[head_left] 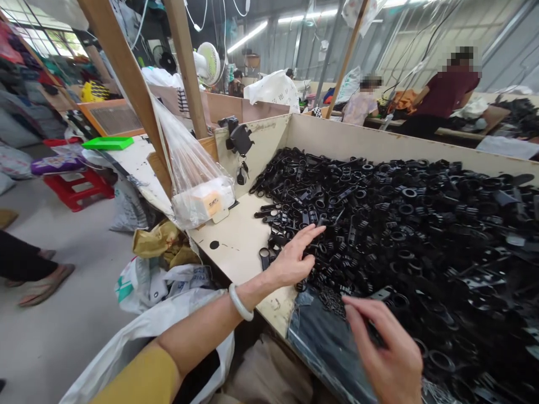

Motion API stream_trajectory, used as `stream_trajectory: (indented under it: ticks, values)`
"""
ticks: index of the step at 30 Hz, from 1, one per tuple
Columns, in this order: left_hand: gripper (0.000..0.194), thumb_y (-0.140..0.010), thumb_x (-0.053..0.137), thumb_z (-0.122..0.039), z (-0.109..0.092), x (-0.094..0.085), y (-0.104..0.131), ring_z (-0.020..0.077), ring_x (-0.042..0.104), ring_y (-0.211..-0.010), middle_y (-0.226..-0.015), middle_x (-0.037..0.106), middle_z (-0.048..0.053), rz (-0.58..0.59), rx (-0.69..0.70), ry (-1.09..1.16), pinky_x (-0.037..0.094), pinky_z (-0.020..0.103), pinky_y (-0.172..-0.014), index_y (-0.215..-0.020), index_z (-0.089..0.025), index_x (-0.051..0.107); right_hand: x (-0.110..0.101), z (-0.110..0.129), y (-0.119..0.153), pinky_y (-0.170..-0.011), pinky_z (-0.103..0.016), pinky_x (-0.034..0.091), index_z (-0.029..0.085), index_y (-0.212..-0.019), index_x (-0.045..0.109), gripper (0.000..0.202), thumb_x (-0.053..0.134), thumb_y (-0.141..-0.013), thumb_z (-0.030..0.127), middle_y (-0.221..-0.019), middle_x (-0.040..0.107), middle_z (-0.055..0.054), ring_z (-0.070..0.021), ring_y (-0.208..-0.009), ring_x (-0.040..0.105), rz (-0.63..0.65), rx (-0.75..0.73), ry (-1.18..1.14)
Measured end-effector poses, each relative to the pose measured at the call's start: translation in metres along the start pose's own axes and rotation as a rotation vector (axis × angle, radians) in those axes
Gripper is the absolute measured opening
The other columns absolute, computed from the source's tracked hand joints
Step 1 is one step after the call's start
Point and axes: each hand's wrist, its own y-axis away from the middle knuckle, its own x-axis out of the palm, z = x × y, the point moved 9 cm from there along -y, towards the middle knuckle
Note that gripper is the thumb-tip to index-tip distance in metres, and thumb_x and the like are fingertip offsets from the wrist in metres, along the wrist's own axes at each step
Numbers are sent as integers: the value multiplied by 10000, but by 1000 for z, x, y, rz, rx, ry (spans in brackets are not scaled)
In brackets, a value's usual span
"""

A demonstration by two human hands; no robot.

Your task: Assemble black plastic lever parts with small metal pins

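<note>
My left hand (295, 259), with a pale bangle (241, 303) on its wrist, reaches over the near left part of a large heap of black plastic parts (379, 224). Its fingers are stretched out and the thumb is apart; the fingertips are at the parts, and no held piece shows. Closer to me, my right hand (389, 350) has thumb and forefinger together in a pinch. Whatever is between them is too small or hidden to name. Fine dark chains (330, 300) lie just beyond that pinch. Many of the parts have rings or clip-like ends.
Pale boards (357, 137) wall the table's back. A clear plastic bag (197, 196) with a small box hangs at the left post. Dark sheeting (315, 331) covers the front edge. White sacks (168, 320) stand below. A red stool (78, 185) and other people are farther off.
</note>
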Motion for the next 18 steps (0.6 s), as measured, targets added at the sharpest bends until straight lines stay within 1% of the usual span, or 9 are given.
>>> stream_trajectory:
  ticks: [2, 4, 5, 7, 9, 12, 13, 15, 18]
  values:
    - [653, -835, 451, -63, 9, -15, 11, 240, 467, -1456, -1570, 486, 71, -117, 18, 52, 428, 447, -1202, -1445, -268, 564, 15, 5, -45, -739, -276, 574, 254, -1022, 741, 117, 634, -974, 257, -928, 738, -37, -172, -807, 700, -28, 9, -82]
    - [498, -910, 452, -99, 21, -27, 24, 241, 517, -1400, -1503, 521, 100, -237, 18, 45, 497, 433, -1137, -1351, -248, 626, 53, 9, -94, -733, -284, 576, 231, -1047, 742, 163, 602, -992, 293, -966, 743, -52, -178, -833, 701, 58, 14, -168]
    - [424, -945, 456, -126, 25, -33, 31, 248, 518, -1388, -1474, 528, 108, -305, 17, 23, 501, 446, -1131, -1304, -246, 647, 84, 12, -116, -763, -290, 578, 214, -1082, 742, 211, 561, -1012, 299, -1004, 749, -64, -186, -883, 707, 176, 12, -165]
    - [329, -993, 461, -175, 31, -40, 46, 263, 500, -1388, -1434, 532, 115, -420, 8, -25, 474, 477, -1153, -1237, -249, 669, 158, 19, -148, -831, -280, 571, 191, -1183, 723, 288, 479, -1040, 247, -1095, 753, -74, -175, -964, 709, 503, -33, -30]
    - [314, -1022, 439, -202, 35, -41, 57, 261, 502, -1376, -1413, 530, 111, -477, -13, -28, 461, 479, -1165, -1219, -263, 676, 217, 24, -173, -880, -277, 561, 173, -1146, 742, 238, 554, -1002, 202, -1092, 761, -64, -171, -984, 713, 631, -69, 8]
    - [363, -1037, 399, -213, 42, -37, 66, 243, 529, -1341, -1423, 504, 101, -502, -49, 80, 538, 423, -1083, -1295, -298, 638, 290, 24, -196, -934, -371, 566, 153, -1107, 736, 184, 629, -984, 238, -1023, 759, -60, -202, -989, 713, 751, -101, 88]
    - [374, -1035, 394, -215, 46, -37, 69, 237, 549, -1309, -1420, 495, 101, -535, -68, 135, 576, 400, -1025, -1325, -305, 613, 309, 23, -200, -944, -417, 570, 151, -1129, 712, 204, 642, -990, 282, -1071, 743, -65, -209, -1012, 706, 776, -111, 117]
    - [379, -1030, 398, -221, 56, -39, 74, 223, 588, -1217, -1384, 483, 107, -628, -116, 244, 627, 358, -900, -1354, -304, 576, 338, 21, -207, -961, -463, 569, 162, -1204, 667, 283, 646, -995, 351, -1206, 695, -85, -227, -1083, 681, 806, -137, 164]
    - [351, -1025, 415, -234, 68, -42, 79, 208, 608, -1120, -1313, 486, 106, -731, -169, 343, 639, 329, -812, -1334, -295, 569, 366, 22, -213, -971, -479, 567, 177, -1282, 626, 349, 646, -994, 374, -1313, 639, -101, -248, -1143, 653, 839, -187, 214]
